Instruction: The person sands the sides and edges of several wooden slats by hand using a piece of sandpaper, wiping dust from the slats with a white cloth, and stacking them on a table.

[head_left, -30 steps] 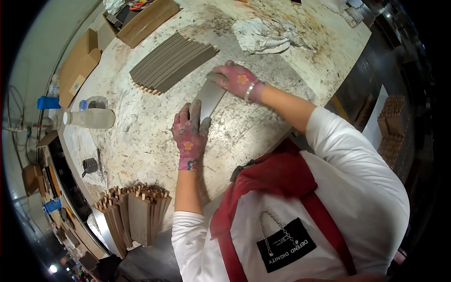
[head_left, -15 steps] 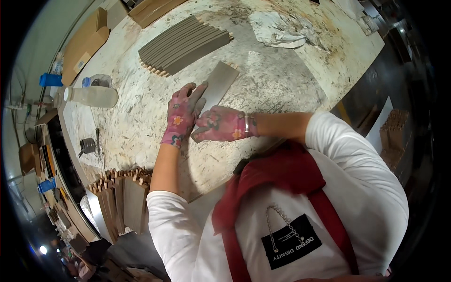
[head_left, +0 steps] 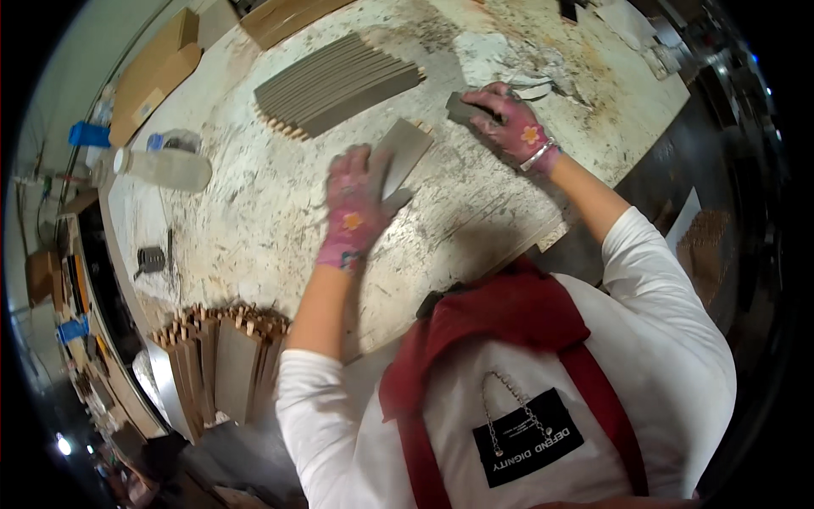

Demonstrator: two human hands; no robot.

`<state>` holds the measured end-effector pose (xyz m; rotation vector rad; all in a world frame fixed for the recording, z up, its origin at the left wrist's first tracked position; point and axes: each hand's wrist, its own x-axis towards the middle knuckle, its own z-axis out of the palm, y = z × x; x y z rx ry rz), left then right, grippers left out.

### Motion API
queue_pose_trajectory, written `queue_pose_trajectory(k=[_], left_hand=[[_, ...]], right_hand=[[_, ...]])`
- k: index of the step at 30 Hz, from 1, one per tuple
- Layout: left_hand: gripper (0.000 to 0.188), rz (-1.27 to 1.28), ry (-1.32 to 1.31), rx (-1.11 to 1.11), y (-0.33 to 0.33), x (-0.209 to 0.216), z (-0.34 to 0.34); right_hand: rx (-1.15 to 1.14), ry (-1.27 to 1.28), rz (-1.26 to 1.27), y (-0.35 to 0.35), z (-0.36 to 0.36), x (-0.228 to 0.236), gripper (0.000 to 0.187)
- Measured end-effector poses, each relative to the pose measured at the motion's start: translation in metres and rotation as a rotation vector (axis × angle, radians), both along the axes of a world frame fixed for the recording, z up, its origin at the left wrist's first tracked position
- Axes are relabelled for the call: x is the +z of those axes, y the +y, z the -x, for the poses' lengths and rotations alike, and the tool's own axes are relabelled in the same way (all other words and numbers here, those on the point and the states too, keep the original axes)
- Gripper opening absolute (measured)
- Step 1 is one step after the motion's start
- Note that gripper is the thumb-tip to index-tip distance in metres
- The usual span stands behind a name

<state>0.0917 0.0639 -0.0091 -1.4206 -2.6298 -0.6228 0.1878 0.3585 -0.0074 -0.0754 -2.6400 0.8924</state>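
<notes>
A flat grey board (head_left: 405, 154) with light wooden pegs at its far end lies on the worktable (head_left: 280, 212). My left hand (head_left: 354, 204), in a pink flowered glove, is at the board's near end, palm down, with fingers stretched and thumb apart. The hand hides part of the board. Farther right, my gloved right hand (head_left: 507, 127) has its fingers closed over a small dark grey block (head_left: 468, 109), whose left end sticks out. The block's exact kind does not show. Beyond the board sits a row of similar grey boards (head_left: 339, 81), packed side by side with pegs showing.
A crumpled white cloth (head_left: 509, 59) lies beyond my right hand. At the left are a translucent bottle (head_left: 170, 170), a dark cup-like item (head_left: 153, 260) and an open cardboard box (head_left: 157, 81). More pegged boards (head_left: 237, 365) stand by the table's near left edge.
My right hand has moved from beside my left hand far to the right, and the grey block now shows under it. My left hand has shifted slightly right, its fingers more spread.
</notes>
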Motion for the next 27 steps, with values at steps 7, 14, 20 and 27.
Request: queue_pose_trajectory(k=[7,14,20,27], left_hand=[[0.046,0.041,0.159,0.132,0.017,-0.033,-0.074],[0.043,-0.289,-0.255,0.179,0.009,-0.093,-0.110],[0.047,-0.056,-0.089,0.128,0.016,-0.042,-0.097],[0.070,-0.050,0.037,0.179,-0.021,-0.032,-0.055]], right_hand=[[0.417,-0.194,0.110,-0.093,0.027,0.051,0.038],[0.938,-0.490,-0.362,-0.188,0.050,0.036,0.026],[0.697,-0.218,-0.486,-0.169,0.096,0.013,0.022],[0.438,-0.170,0.221,-0.100,0.063,0.009,0.037]])
